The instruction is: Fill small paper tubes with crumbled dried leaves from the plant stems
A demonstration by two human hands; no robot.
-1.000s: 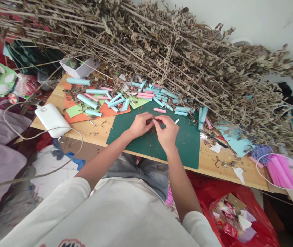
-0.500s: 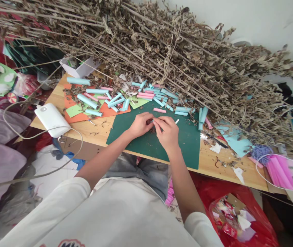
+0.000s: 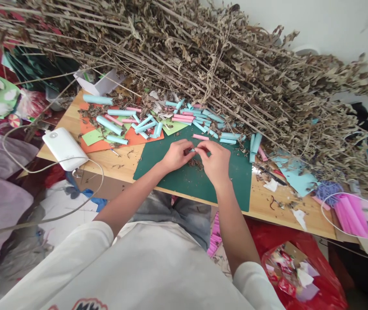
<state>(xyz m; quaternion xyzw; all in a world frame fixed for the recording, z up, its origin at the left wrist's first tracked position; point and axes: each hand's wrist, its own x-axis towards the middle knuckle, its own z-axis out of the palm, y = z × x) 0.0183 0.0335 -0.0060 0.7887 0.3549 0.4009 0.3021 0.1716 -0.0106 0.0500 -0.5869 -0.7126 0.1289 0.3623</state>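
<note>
Over the green cutting mat (image 3: 177,181), my left hand (image 3: 177,156) and my right hand (image 3: 215,161) meet with their fingertips almost touching. Between them they pinch a small light-blue paper roll (image 3: 192,150), mostly hidden by the fingers. Brown dried leaf crumbs (image 3: 196,163) lie on the mat just below. Past my fingers lies a pink paper tube (image 3: 200,137), and a blue paper tube (image 3: 228,141) is to its right. More blue and pink rolled tubes are heaped behind, mixed with dry leaves.
A large bundle of dried leafy stalks (image 3: 184,56) covers the back of the table. At left lies a white power bank (image 3: 65,148) with a cable. Orange paper (image 3: 96,147) sits under several tubes. Blue paper (image 3: 295,174) and a pen (image 3: 272,175) are at right; a red bag (image 3: 326,275) of scraps stands below.
My right hand has shifted slightly right, and its fingers have arched off the left hand a little. More leaf crumbs show under the hands. A white tip beside my right hand is now hidden.
</note>
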